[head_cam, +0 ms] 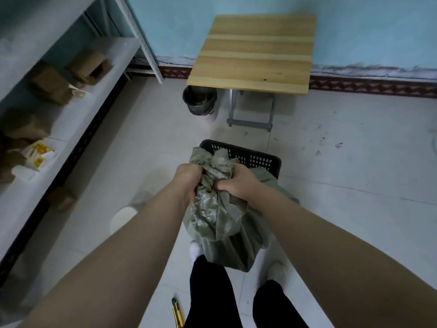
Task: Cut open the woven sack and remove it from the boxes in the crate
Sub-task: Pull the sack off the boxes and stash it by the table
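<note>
No wording is legible: the yellow packets (39, 153) on the shelf (71, 119) carry red print too blurred to read, as is the bin's (208, 117) dark mark

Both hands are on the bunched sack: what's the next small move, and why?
Probably lift the woven sack straight up and clear of the crate. Both the left hand and right hand grip its bunched top, the knife lies on the floor, and its fabric hides the crate's near side.

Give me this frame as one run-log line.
left hand: grips woven sack | right hand: grips woven sack | woven sack: bunched, hides black crate near side | boxes: hidden | knife: on floor
</note>
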